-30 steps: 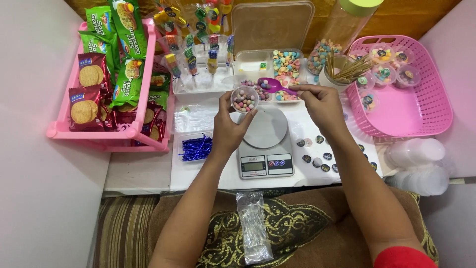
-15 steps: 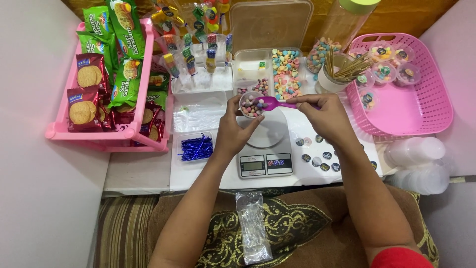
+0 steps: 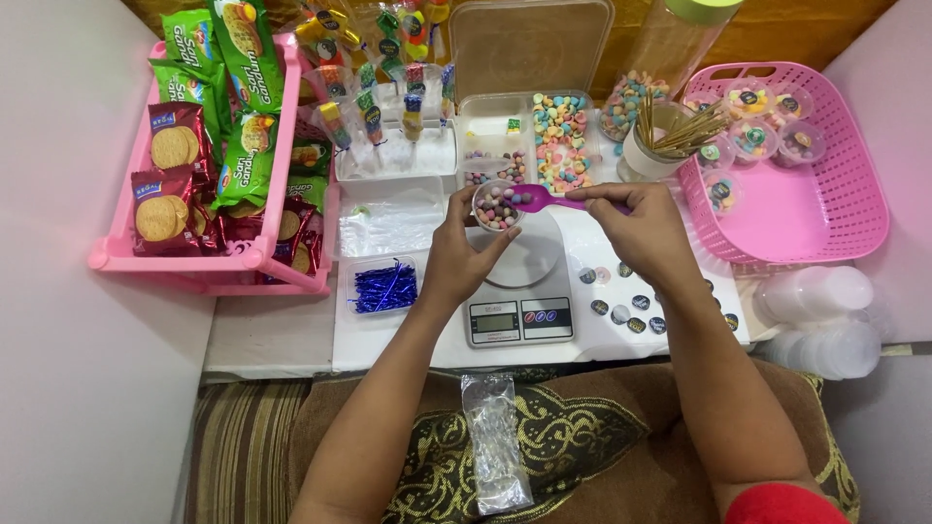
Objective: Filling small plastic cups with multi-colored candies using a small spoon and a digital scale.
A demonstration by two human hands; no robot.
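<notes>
The left hand (image 3: 456, 257) is curled around a small clear cup (image 3: 496, 206) filled with little coloured candies, holding it up just above the round plate of a white kitchen scale (image 3: 519, 281). The right hand (image 3: 646, 228) pinches the handle of a purple spoon (image 3: 544, 199), fingers closed on it, with the spoon's bowl at the rim of the cup.

Just behind the cup sits a clear divided tray (image 3: 539, 141) of pastel candies, its lid propped up at the back. To the left of that tray stands a row of wrapped treats on sticks (image 3: 388, 107), and in front of them a stack of clear bags (image 3: 388, 218) and a small box of blue twist ties (image 3: 383, 286). A pink rack (image 3: 228, 267) of biscuit packets fills the far left.

To the right of the scale, round stickers (image 3: 626, 301) lie scattered on the white table, close under the right wrist. A white holder of wooden skewers (image 3: 665, 146) stands just beyond the right hand, beside a pink basket (image 3: 825, 209) holding a few filled, lidded cups. Stacked empty cups (image 3: 820, 311) lie at the right edge. A crinkled clear bag (image 3: 495, 442) rests on the person's lap.
</notes>
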